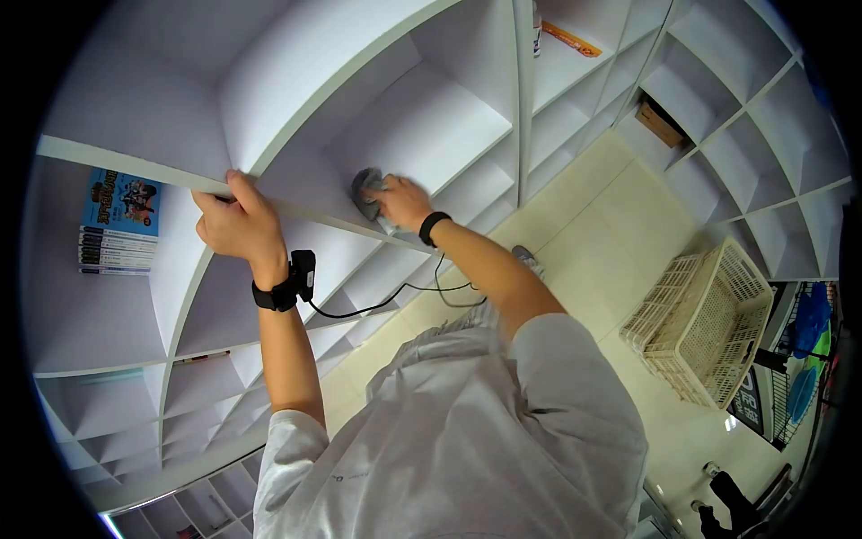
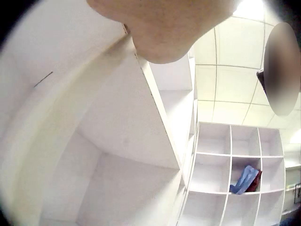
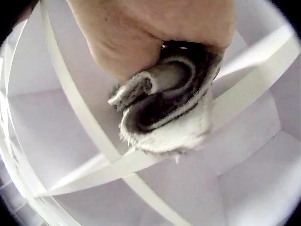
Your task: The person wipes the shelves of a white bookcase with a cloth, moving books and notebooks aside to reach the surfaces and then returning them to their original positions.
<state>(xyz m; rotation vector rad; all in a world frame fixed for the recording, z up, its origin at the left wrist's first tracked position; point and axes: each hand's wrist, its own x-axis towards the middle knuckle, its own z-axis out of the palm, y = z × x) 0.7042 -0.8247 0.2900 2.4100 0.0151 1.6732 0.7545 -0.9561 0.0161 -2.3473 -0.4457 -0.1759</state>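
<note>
In the head view my right hand (image 1: 404, 203) holds a bunched grey cloth (image 1: 366, 192) against the inside of a white shelf compartment (image 1: 422, 112). Up close in the right wrist view, the cloth (image 3: 164, 127) is folded over in layers with a frayed pale edge, gripped under the palm. My left hand (image 1: 241, 220) grips the front edge of the white shelf unit (image 1: 144, 157) where two boards meet. From the left wrist, that hand (image 2: 164, 33) covers the board's edge (image 2: 157, 101), its fingertips out of sight.
A stack of books (image 1: 117, 225) sits in the left compartment. Stacked cream plastic crates (image 1: 696, 323) stand on the tiled floor at right. A brown box (image 1: 663, 121) lies in a far shelf. A black cable (image 1: 377, 307) hangs from the left wrist camera.
</note>
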